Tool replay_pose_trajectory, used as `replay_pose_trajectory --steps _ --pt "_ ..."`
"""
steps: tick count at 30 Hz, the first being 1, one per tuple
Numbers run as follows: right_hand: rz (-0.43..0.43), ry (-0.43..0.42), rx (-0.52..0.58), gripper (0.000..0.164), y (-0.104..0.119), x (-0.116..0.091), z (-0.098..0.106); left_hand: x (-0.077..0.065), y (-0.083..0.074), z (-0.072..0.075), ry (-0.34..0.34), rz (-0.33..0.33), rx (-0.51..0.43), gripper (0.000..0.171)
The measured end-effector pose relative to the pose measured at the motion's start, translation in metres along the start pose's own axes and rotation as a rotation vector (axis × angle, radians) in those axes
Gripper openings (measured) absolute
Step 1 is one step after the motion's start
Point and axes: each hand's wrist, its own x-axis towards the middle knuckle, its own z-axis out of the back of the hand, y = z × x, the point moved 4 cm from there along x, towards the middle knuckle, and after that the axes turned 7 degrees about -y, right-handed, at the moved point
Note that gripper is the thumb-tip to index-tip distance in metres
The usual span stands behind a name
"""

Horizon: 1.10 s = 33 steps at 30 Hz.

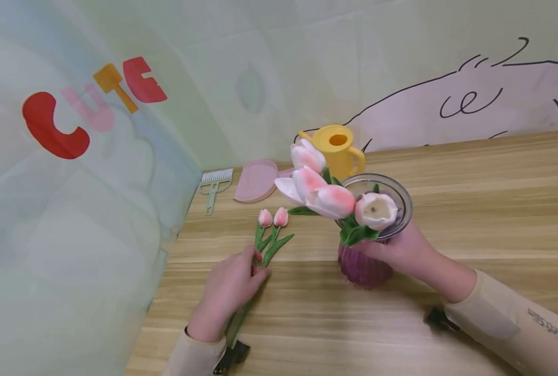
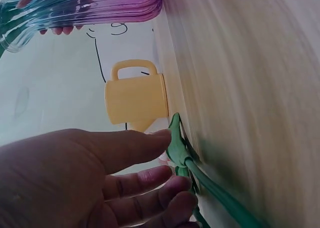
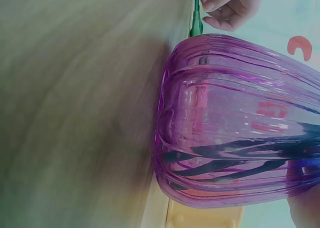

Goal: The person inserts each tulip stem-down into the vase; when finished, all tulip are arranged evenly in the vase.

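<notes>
My right hand (image 1: 407, 253) grips a ribbed glass vase (image 1: 364, 267), clear at the rim and purple below, near its neck. Several pink-and-white artificial tulips (image 1: 335, 201) stand in it, leaning mostly left; their dark stems (image 3: 235, 163) show through the glass in the right wrist view. Two more tulips (image 1: 281, 216) lie on the table to the left. Over their stems is my left hand (image 1: 229, 284), fingers loosely bent. In the left wrist view its thumb (image 2: 135, 147) is at a green leaf (image 2: 176, 147), with a gap between thumb and fingers; whether they touch is unclear.
A yellow watering can (image 1: 335, 151) stands against the back wall, behind the vase. Left of it lie a pink dustpan (image 1: 256, 181) and a small green brush (image 1: 214, 187). A fabric wall with coloured letters (image 1: 67, 133) bounds the left side of the wooden table (image 1: 495, 219).
</notes>
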Motion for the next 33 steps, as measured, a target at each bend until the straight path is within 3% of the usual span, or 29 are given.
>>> replay_pose_trajectory --steps 8,17,33 --pt "-0.007 -0.003 0.022 0.065 0.0 0.0 -0.001 0.0 0.002 -0.008 0.059 0.008 0.031 0.029" --pt "0.01 -0.009 0.052 0.067 0.0 -0.001 0.0 0.0 0.004 -0.011 0.04 0.029 0.05 0.031" --pt "0.146 -0.014 0.168 0.067 0.002 0.002 -0.002 0.0 0.003 -0.013 0.022 0.021 0.04 0.016"
